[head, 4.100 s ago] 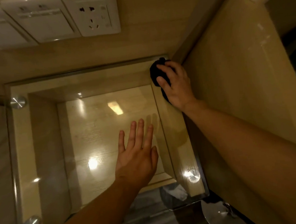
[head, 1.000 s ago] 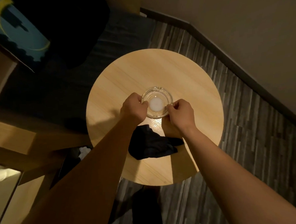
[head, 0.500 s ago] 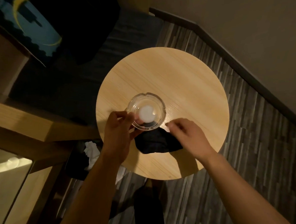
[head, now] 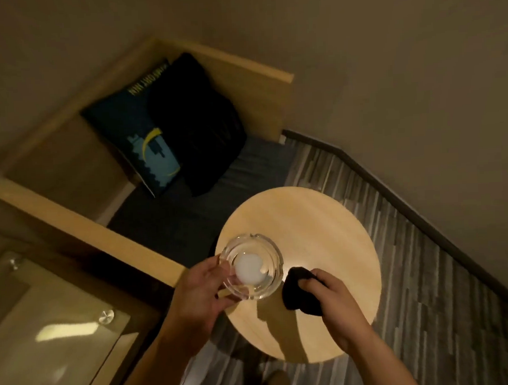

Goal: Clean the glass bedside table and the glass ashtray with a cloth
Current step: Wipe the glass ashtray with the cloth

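The glass ashtray [head: 252,266], with a white disc showing at its centre, is gripped at its rim by the left hand [head: 198,295] over the round wooden counter [head: 323,241]. The right hand [head: 335,300] clutches the black cloth [head: 297,293] just beside it. The glass bedside table [head: 48,335] lies lower left; pillows [head: 170,132] sit behind.

We hold the ashtray [head: 252,267] left of the cloth [head: 299,292], over the round table [head: 322,233]; bedside table [head: 48,335] lies far left.
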Demonstrator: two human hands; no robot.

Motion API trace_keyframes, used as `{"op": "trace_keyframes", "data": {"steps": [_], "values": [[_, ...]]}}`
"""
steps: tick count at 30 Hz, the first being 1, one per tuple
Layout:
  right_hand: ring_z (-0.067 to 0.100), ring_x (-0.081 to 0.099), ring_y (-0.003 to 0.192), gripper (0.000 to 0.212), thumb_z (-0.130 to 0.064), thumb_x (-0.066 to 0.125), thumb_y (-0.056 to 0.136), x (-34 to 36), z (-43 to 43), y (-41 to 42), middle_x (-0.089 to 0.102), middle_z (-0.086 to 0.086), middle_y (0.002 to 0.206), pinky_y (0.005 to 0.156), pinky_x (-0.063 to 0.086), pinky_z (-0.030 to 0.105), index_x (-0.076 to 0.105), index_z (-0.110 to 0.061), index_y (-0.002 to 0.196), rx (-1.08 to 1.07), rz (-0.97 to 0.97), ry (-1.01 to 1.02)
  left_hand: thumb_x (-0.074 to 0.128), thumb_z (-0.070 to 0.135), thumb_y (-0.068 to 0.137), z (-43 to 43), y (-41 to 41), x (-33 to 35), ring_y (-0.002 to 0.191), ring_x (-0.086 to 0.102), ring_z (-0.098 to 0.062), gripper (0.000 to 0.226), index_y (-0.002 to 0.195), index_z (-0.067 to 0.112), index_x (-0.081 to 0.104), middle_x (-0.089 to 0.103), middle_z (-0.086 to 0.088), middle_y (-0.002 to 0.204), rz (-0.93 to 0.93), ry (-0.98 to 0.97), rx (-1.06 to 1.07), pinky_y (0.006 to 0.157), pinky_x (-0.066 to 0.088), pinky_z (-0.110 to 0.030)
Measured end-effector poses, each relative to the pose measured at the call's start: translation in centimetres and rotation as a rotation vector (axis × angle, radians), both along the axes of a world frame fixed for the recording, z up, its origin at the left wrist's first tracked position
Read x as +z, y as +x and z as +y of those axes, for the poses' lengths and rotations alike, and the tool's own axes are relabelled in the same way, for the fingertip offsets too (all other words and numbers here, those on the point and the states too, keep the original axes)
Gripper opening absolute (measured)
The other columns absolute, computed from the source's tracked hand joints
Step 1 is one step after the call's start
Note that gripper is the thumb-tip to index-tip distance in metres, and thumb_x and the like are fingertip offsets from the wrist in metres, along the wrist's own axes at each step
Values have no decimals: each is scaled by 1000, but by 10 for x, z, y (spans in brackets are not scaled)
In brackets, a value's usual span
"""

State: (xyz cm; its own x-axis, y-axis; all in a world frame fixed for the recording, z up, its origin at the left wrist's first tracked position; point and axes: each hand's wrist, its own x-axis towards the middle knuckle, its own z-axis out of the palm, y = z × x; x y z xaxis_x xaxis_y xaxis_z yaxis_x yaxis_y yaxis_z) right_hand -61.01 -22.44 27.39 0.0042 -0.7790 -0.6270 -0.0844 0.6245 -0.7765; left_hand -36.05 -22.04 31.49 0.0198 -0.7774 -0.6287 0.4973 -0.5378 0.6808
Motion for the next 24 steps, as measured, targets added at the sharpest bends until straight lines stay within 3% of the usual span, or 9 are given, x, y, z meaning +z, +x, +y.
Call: {"op": "trace_keyframes", "data": {"steps": [1, 3, 6, 8, 10, 15, 18, 21, 24], "values": [[16, 59, 67, 17, -17, 65, 92, 24, -1, 2, 60, 6, 77, 57, 47, 28, 65, -10, 77, -27, -33, -13, 69, 29, 83, 3, 1, 20, 102, 78, -26, 22, 96, 20, 84, 78, -18, 114, -120, -18, -17, 78, 65, -39], [22, 61, 74, 14, -13, 63, 95, 76, -3, 4, 65, 14, 84, 65, 46, 35, 67, -6, 84, -58, -93, -36, 72, 27, 80, 7, 6, 53, 102, 78, -31, 25, 98, 15, 83, 78, -19, 113, -71, -36, -111, 74, 65, -42], [30, 71, 88, 11, -12, 64, 95, 157, -7, 8, 76, 19, 101, 78, 53, 42, 75, -8, 96, -54, -185, -100, 74, 27, 80, 9, 11, 114, 110, 74, -38, 32, 103, 6, 81, 76, -22, 117, -32, -80, -150, 85, 64, -54], [31, 71, 90, 13, -13, 65, 96, 207, -11, 17, 75, 19, 103, 75, 54, 40, 74, -7, 101, -9, -177, -149, 74, 30, 82, 11, 16, 151, 112, 73, -36, 32, 106, 10, 81, 77, -19, 117, -51, -107, -179, 95, 60, -57], [29, 67, 83, 11, -12, 66, 95, 254, -16, 26, 73, 18, 93, 65, 52, 36, 75, -8, 99, 54, -149, -213, 75, 31, 81, 11, 20, 185, 106, 75, -33, 30, 102, 10, 82, 78, -18, 114, -53, -134, -214, 90, 61, -52], [17, 70, 65, 14, -24, 70, 95, 343, -26, 56, 74, 8, 82, 54, 54, 25, 73, -10, 100, 280, 102, -367, 64, 19, 99, 7, 34, 252, 106, 68, -37, 37, 123, -9, 67, 69, -33, 122, -115, -253, -272, 84, 63, -47], [6, 74, 65, 21, -41, 72, 93, 372, -25, 76, 77, -5, 78, 53, 53, 15, 73, -21, 99, 397, 296, -430, 60, 19, 103, 6, 41, 280, 103, 70, -32, 29, 115, -6, 70, 73, -27, 113, -163, -316, -314, 84, 63, -46], [-3, 72, 71, 35, -63, 61, 93, 383, -19, 86, 77, -19, 80, 56, 52, 14, 74, -31, 91, 453, 444, -489, 57, 19, 105, 9, 43, 297, 96, 73, -26, 24, 103, 2, 74, 78, -15, 99, -176, -366, -318, 81, 64, -43], [-1, 70, 70, 31, -57, 58, 97, 390, -17, 82, 76, -17, 79, 59, 51, 17, 75, -37, 82, 471, 561, -557, 56, 19, 105, 14, 46, 305, 100, 73, -28, 24, 107, 2, 74, 78, -15, 102, -159, -382, -319, 86, 62, -46]]}}
